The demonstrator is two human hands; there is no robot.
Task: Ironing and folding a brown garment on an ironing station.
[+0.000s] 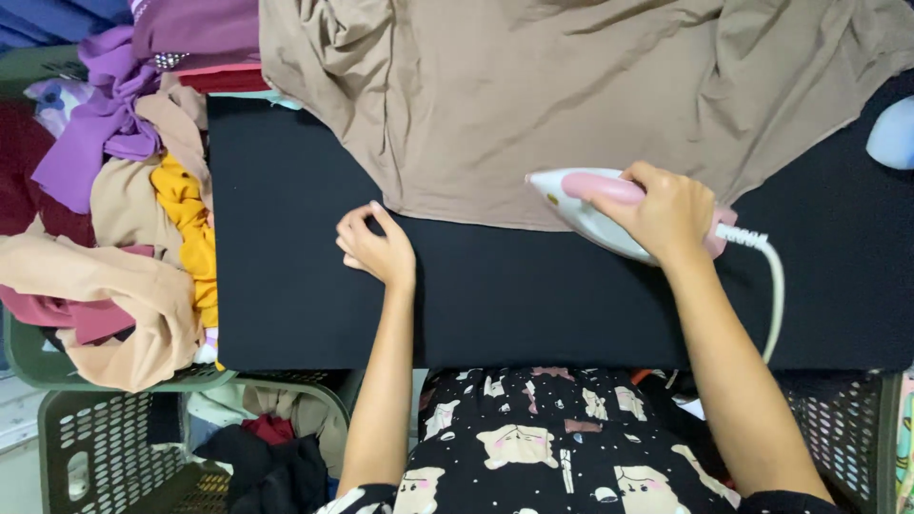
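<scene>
A tan garment (533, 86) lies spread over the far half of a black ironing surface (286, 276). My right hand (666, 211) grips the pink handle of a white and pink iron (586, 209), which rests on the garment's near hem. Its white cord (776, 286) loops down off the right of the iron. My left hand (376, 246) sits on the black surface, fingers curled and pinching the garment's near left corner.
A heap of clothes in purple, yellow, tan and maroon (105, 209) fills a green basket (29, 357) at the left. A second slatted basket (105, 447) with dark clothes stands below it. A pale blue object (895, 133) lies at the right edge.
</scene>
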